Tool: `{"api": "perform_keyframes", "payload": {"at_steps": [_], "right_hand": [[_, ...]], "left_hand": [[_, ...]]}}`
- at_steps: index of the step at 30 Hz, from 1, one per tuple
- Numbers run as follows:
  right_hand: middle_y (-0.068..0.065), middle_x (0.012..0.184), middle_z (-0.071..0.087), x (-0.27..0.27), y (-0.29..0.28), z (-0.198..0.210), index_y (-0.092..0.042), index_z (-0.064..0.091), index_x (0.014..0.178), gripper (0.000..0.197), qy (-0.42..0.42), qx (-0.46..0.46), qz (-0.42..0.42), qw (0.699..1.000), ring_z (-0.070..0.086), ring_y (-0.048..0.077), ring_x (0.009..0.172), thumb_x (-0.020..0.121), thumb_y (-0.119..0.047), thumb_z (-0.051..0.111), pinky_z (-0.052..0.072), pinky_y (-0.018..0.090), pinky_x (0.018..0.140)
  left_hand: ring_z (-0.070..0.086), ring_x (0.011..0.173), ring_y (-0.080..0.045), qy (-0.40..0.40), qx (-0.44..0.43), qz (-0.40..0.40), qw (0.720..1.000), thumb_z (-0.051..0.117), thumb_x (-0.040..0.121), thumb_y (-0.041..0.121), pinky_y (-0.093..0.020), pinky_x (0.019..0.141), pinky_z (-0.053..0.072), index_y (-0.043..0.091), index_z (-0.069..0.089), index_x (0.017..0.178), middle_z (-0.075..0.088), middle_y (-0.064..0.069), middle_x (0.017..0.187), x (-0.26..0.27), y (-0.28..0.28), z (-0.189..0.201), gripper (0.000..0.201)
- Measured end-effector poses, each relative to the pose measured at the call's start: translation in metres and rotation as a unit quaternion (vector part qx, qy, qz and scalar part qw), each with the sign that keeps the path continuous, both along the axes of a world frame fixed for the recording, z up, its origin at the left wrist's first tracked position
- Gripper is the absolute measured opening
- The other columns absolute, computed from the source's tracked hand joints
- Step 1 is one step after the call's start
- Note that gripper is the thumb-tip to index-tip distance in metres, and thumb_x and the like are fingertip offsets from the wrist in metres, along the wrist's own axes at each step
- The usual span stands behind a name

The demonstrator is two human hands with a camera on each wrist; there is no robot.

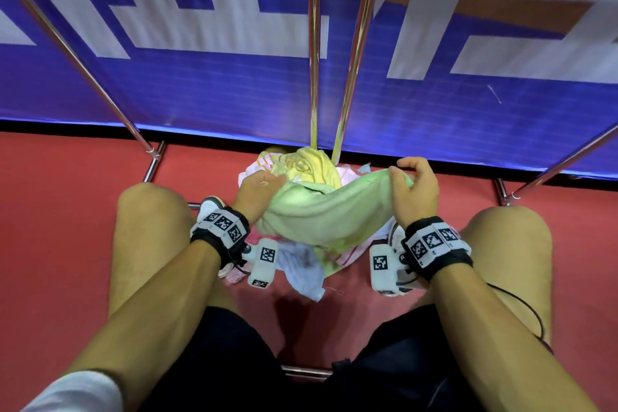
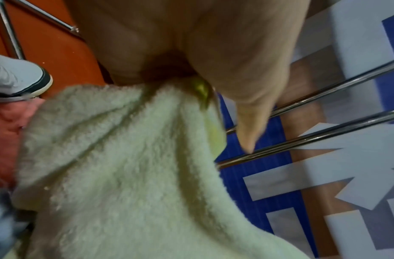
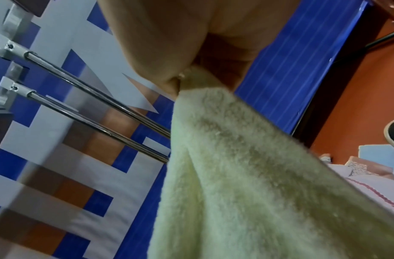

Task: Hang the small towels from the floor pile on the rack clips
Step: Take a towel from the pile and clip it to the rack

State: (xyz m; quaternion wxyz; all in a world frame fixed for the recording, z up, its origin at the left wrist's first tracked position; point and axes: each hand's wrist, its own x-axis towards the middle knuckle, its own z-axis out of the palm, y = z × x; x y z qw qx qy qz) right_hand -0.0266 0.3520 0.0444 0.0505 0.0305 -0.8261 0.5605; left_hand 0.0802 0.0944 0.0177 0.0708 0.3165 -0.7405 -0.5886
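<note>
- Red floor (image 1: 83, 197) under a blue, white and orange banner (image 1: 200, 84), with the chrome poles of the rack (image 1: 313, 43) rising in front of it; the person crouches before the rack, knees wide
- The floor pile (image 1: 301, 164) of small towels sits at the foot of the rack's two centre poles, yellow and pink pieces showing, more cloth trailing back toward the person
- The green towel (image 1: 321, 211) is lifted just off the pile, on the person's side of it, held between both hands
- The left hand (image 1: 257, 191) has its grip pinched on one top corner; the right hand (image 1: 414, 187) has its grip pinched on the other, thumb against forefinger
- The towel's long axis runs hand to hand, level and across the rack, its body sagging below that edge toward the pile
- No clips are in view; judging by the poles, they are overhead, so the stretched edge likely has to go straight up, neither hand nearer
</note>
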Motion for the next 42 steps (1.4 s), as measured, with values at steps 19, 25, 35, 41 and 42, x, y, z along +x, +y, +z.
{"api": "perform_keyframes", "payload": {"at_steps": [19,25,35,41,42], "right_hand": [[-0.011,0.076,0.05,0.0,0.003,0.005,-0.007,0.054,0.108,0.016,-0.021,-0.008,-0.042,0.999,0.05,-0.003,0.065,0.092,-0.007,0.051,0.035,0.003,0.057],[-0.013,0.066,0.052,0.009,-0.009,-0.006,-0.025,0.057,0.099,0.016,-0.046,0.048,0.092,0.994,0.046,0.011,0.058,0.088,-0.015,0.061,0.043,0.028,0.061],[0.005,0.085,0.061,0.03,-0.051,-0.004,-0.025,0.065,0.084,0.037,-0.164,-0.001,0.239,0.957,0.063,0.031,0.085,0.083,0.002,0.041,0.06,0.05,0.074],[0.009,0.111,0.07,0.033,-0.068,-0.011,-0.016,0.069,0.109,0.044,-0.144,0.017,0.281,0.949,0.068,0.024,0.102,0.083,0.013,0.05,0.058,0.046,0.086],[0.009,0.107,0.071,0.032,-0.069,-0.012,-0.013,0.069,0.113,0.04,-0.138,0.025,0.278,0.95,0.07,0.022,0.098,0.084,0.01,0.053,0.059,0.044,0.086]], "left_hand": [[0.041,0.072,-0.018,0.018,-0.053,0.068,0.996,0.055,0.092,0.033,-0.041,0.065,0.04,-0.005,0.052,0.084,0.047,-0.009,0.077,0.002,-0.026,-0.017,0.038],[0.047,0.07,-0.022,0.045,0.051,0.1,0.993,0.062,0.092,0.023,-0.049,0.067,0.051,0.002,0.057,0.071,0.048,-0.011,0.071,-0.001,-0.011,-0.003,0.03],[0.067,0.057,-0.009,0.064,0.164,-0.018,0.984,0.061,0.093,0.0,-0.022,0.055,0.055,0.002,0.063,0.091,0.067,-0.002,0.068,-0.002,0.047,0.024,0.003],[0.054,0.069,-0.02,0.064,0.143,0.015,0.988,0.063,0.093,0.005,-0.031,0.065,0.049,0.014,0.064,0.086,0.056,-0.01,0.073,-0.01,0.049,0.029,0.012],[0.051,0.074,-0.023,0.066,0.144,0.013,0.987,0.061,0.094,0.005,-0.033,0.067,0.047,0.013,0.066,0.086,0.054,-0.013,0.077,-0.011,0.048,0.029,0.012]]}}
